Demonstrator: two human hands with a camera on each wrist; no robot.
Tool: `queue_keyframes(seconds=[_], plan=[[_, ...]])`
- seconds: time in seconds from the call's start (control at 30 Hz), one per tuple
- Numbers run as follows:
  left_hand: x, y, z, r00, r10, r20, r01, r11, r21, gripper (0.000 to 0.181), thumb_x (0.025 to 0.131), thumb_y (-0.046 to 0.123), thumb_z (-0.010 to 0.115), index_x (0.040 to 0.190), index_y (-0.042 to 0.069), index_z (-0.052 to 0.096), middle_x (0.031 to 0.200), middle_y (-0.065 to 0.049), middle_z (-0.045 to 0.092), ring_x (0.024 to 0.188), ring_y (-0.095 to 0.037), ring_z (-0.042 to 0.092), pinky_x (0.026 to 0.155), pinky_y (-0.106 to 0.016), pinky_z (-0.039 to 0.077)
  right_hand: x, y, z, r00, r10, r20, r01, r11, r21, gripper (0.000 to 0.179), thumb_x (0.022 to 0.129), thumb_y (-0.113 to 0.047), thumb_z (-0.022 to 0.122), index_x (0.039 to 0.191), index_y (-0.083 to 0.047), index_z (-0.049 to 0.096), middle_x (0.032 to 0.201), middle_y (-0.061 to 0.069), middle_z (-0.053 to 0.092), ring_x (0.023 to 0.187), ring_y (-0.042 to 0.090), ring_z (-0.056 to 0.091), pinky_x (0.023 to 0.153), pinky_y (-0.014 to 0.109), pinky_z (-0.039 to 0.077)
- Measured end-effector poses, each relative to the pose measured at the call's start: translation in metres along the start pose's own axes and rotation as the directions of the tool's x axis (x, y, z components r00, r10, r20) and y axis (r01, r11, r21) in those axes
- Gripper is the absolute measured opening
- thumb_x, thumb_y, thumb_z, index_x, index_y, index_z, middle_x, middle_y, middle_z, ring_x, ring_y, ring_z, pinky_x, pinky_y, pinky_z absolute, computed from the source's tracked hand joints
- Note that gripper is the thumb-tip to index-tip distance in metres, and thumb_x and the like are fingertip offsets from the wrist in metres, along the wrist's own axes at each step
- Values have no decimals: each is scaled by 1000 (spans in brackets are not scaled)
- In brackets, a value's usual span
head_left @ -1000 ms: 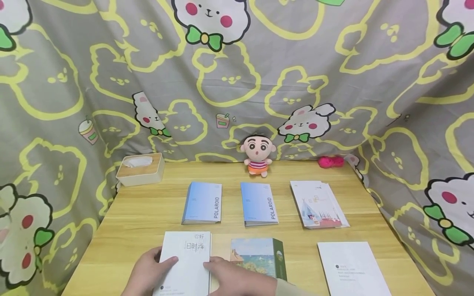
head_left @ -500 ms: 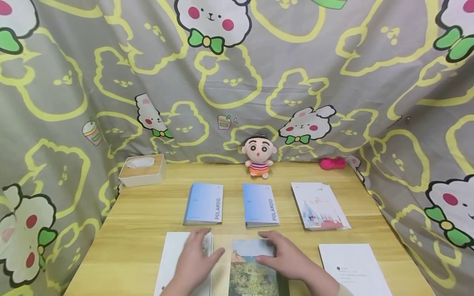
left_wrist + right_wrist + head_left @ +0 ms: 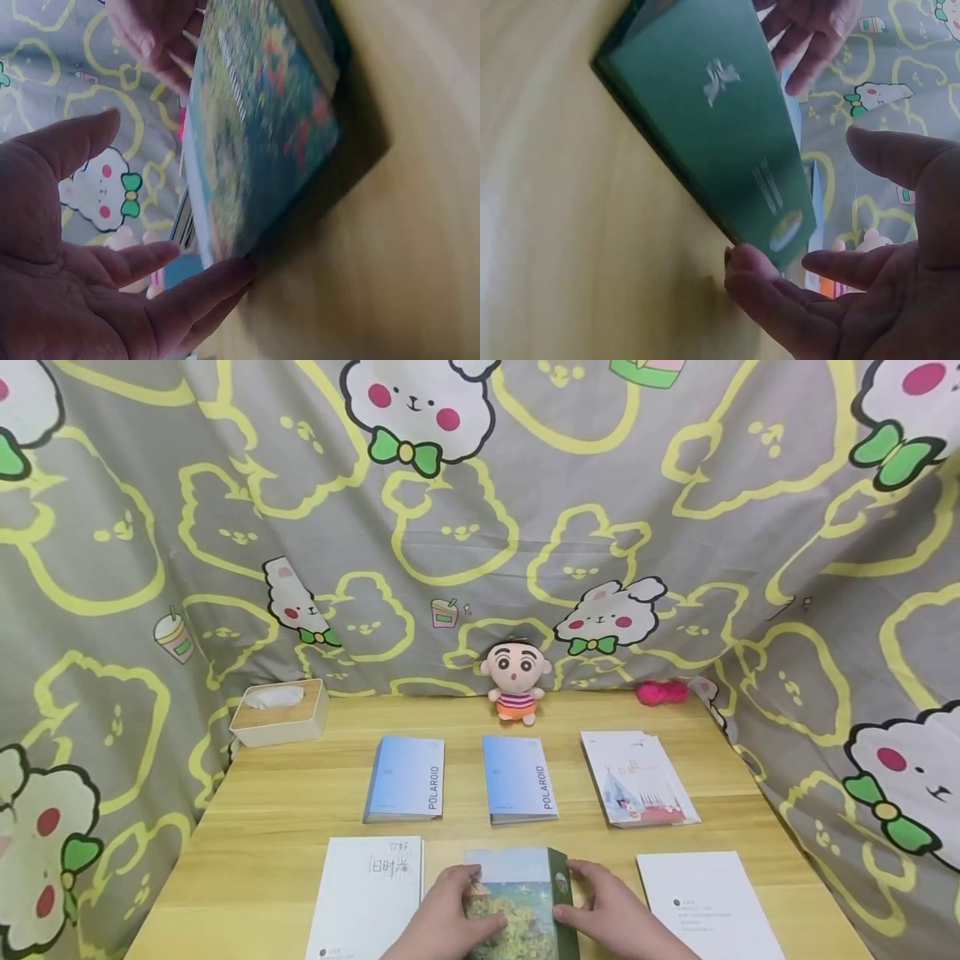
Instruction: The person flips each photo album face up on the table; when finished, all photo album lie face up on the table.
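A thick book (image 3: 521, 897) with a painted seaside garden cover and a green spine (image 3: 727, 150) lies at the front middle of the table. My left hand (image 3: 453, 914) is at its left side; in the left wrist view the fingertips (image 3: 236, 271) touch the book's edge while the thumb stands away. From the right, my right hand (image 3: 611, 914) reaches to the spine, its fingertips (image 3: 750, 262) at the lower far corner and its thumb spread apart. To the left lies a white book (image 3: 367, 893) with Chinese lettering.
Behind are two blue POLAROID albums (image 3: 408, 777) and a white illustrated book (image 3: 637, 781). Another white book (image 3: 705, 902) lies at the front right. A tissue box (image 3: 281, 714), a plush doll (image 3: 515, 681) and a pink bundle (image 3: 662, 692) stand along the curtain.
Both hands left the white book on the left and moved right to the painted book. They came down from above it to its two sides. The white book stays put.
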State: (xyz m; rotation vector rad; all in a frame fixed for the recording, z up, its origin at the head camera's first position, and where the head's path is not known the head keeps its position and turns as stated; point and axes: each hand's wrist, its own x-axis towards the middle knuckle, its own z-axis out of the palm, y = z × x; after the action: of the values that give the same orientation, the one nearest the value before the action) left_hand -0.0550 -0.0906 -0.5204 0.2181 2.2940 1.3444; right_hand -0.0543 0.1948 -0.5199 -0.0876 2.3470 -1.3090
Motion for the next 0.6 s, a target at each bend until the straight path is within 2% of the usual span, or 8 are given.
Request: queue_keyframes(seconds=[0.13,0.27,0.37,0.47,0.53,0.6], plan=[[3,1,11,1000,-20,-10,19,998,-60,79,93,38,83,147,-10,51,151,-37,41,135,-59,45,105,-73,44,2,-3,3,1000,20,7,-20,1000,-22,91,93,-37,83,151,17,40,145,41,48,102,33,67,79,50,60],[6,1,24,998,-57,-13,55,991,-122,80,94,37,81,146,-16,49,158,-42,29,140,-66,35,106,-75,41,6,-3,10,1000,-7,-21,6,1000,-30,87,94,-27,80,155,16,35,147,40,46,125,50,58,95,64,55],[7,2,32,996,-86,-20,82,985,-151,82,94,38,81,145,-18,49,160,-43,23,141,-67,31,107,-75,41,10,0,16,998,-19,-61,18,1000,-14,81,94,-19,74,157,12,34,150,35,47,137,53,49,106,69,45],[9,4,36,994,-106,-29,100,982,-161,83,95,38,81,146,-18,49,162,-44,20,143,-68,27,108,-75,40,13,3,19,995,-7,-95,11,999,46,77,93,-15,69,158,10,35,149,32,50,127,43,58,100,61,52],[10,5,37,993,-109,-34,102,981,-164,81,96,38,80,146,-17,49,162,-45,19,143,-68,27,108,-75,39,13,5,19,994,14,-105,-3,995,97,76,94,-14,68,158,9,34,148,31,51,114,35,62,88,50,55],[10,5,38,994,-101,-32,94,981,-169,79,97,36,78,147,-18,48,162,-45,18,143,-68,27,108,-75,39,12,7,19,993,35,-112,-18,989,144,76,95,-14,68,160,6,33,142,28,53,97,28,61,76,41,52]])
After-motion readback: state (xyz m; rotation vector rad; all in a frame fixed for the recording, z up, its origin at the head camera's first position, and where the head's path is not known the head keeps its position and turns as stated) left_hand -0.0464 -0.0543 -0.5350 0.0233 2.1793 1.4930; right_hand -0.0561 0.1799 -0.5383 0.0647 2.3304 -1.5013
